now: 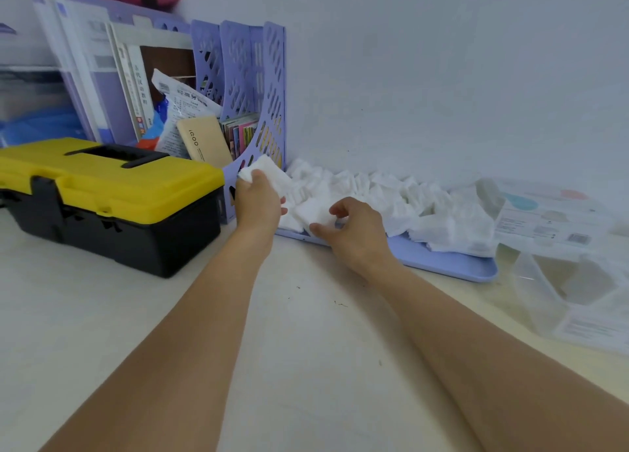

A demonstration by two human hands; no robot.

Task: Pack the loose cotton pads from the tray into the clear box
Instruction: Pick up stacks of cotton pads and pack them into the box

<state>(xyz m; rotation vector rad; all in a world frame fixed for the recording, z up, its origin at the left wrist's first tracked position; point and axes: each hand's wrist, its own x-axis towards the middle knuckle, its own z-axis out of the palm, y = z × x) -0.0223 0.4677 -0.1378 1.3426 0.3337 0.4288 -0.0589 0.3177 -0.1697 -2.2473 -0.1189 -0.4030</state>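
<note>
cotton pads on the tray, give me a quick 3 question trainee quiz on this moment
1. True or false: the left hand holds a bunch of cotton pads.
2. Where does the clear box sit relative to the tray? A) to its right B) on the yellow toolbox C) inside the file rack
3. Fill in: the right hand reaches into the pile of pads lying on the ____ tray.

Key: 1 true; 2 A; 3 blue
</note>
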